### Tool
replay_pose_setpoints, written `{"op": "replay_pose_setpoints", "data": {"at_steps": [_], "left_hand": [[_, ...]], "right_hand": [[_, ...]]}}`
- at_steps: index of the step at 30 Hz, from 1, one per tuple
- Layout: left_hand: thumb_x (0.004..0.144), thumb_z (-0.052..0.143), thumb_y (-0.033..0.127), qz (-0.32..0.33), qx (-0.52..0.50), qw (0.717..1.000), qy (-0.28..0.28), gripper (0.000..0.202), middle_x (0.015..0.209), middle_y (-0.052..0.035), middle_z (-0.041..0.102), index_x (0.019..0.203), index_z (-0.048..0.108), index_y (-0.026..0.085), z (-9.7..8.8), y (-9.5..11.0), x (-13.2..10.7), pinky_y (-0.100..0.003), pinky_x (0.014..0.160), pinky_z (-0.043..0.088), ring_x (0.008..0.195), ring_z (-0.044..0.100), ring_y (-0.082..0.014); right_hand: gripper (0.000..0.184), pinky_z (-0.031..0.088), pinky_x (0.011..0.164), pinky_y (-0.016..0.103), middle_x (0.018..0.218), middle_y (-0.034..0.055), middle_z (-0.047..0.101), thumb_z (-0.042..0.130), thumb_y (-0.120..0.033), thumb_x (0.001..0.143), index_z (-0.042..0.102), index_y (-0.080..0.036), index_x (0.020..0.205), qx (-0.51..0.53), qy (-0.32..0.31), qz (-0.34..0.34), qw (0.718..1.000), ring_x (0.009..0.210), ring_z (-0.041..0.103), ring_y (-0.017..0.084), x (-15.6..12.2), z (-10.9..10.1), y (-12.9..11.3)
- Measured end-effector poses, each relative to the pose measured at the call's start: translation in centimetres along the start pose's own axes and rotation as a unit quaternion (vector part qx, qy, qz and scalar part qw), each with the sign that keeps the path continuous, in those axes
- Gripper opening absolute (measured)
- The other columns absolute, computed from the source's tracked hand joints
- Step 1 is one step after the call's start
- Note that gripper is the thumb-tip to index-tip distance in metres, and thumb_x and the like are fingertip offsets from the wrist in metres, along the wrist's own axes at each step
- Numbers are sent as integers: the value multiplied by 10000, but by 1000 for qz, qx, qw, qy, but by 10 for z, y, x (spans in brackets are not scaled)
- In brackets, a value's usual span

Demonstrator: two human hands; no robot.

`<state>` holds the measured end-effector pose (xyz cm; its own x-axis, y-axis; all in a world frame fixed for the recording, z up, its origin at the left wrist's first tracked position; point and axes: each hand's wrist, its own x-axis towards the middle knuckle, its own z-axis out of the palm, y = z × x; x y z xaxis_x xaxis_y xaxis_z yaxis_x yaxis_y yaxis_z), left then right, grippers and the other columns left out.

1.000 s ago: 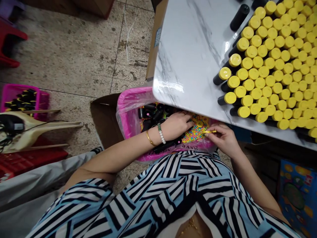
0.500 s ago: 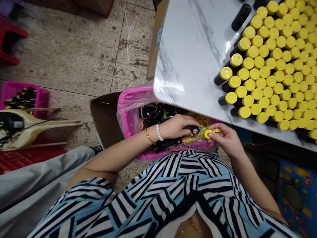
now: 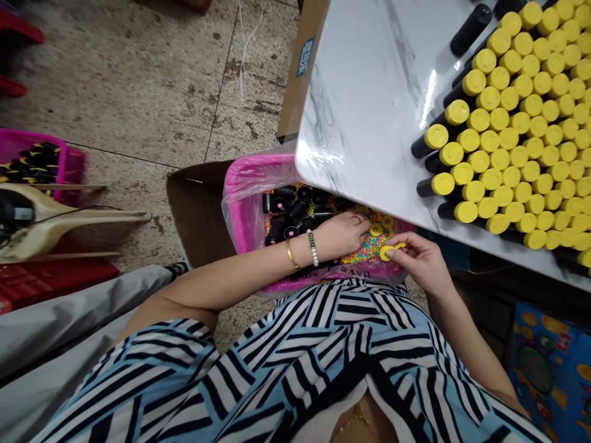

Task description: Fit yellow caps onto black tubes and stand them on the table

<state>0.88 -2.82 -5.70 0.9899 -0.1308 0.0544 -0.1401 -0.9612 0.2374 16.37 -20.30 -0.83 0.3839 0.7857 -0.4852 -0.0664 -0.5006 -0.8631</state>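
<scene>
From the head camera, looking down past a striped shirt, both hands work inside a pink basket [image 3: 237, 184] that sits on the floor, half tucked under the corner of the marble table [image 3: 364, 92]. The right hand [image 3: 422, 263] pinches a yellow cap [image 3: 386, 251] between thumb and fingertips, its round face tilted up towards the camera. The cap sits low in the basket, just over a heap of coloured beads [image 3: 364, 251]. It lies between the two hands, at the right hand's fingertips and just apart from the left hand's. The left hand [image 3: 344, 232] reaches in palm down with its fingers curled into the beads. Whether it grips anything cannot be told, since the fingertips are hidden by the hand itself. Loose black tubes [image 3: 289, 212] lie every which way in the basket's far left part, beyond the left wrist, so the left hand is the nearer to them. The table edge cuts off the basket's far right part. On the table, yellow-capped tubes [image 3: 508, 141] stand packed in rows, running out of frame.
</scene>
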Motion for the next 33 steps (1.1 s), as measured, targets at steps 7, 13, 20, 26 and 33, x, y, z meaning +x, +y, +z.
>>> {"op": "replay_pose_setpoints", "data": {"at_steps": [7,13,20,26,33], "left_hand": [[963,582,204,-22,-112,993,-20,214,966,-102,654,1088,752,168,3,-8,-5,-336,743,480,810,617,-203],[879,718,169,-41,-351,935,35,327,1145,-90,700,1205,720,198,-3,-21,-11,-281,933,529,1036,675,-182],[843,742,165,-97,-263,960,14,258,1031,-129,743,1097,726,131,-12,-13,-13,-369,907,550,971,704,-246],[870,720,154,-12,-437,896,80,352,1158,-82,745,1216,694,215,-28,-21,-16,-299,951,539,1057,707,-188],[902,678,184,-23,-396,907,144,291,1120,-96,765,1192,701,191,-20,-15,-17,-331,922,555,1010,722,-199]], "right_hand": [[225,486,536,203,776,7,717,837,-346,783,755,-210,942,12,-6,9,1000,564,576,91,-4,-3,-1],[223,533,580,217,829,4,735,844,-327,782,748,-233,959,39,17,12,999,598,610,97,-8,-11,1],[202,521,584,204,793,4,736,820,-330,808,749,-226,966,6,2,2,1000,616,624,99,-7,-3,-1],[214,514,539,208,794,3,734,825,-342,806,750,-224,968,7,-15,9,1000,565,602,94,-7,-4,-6],[218,519,557,198,741,-5,732,836,-305,803,741,-217,978,69,-6,28,997,554,619,91,-5,-3,-2]]}}
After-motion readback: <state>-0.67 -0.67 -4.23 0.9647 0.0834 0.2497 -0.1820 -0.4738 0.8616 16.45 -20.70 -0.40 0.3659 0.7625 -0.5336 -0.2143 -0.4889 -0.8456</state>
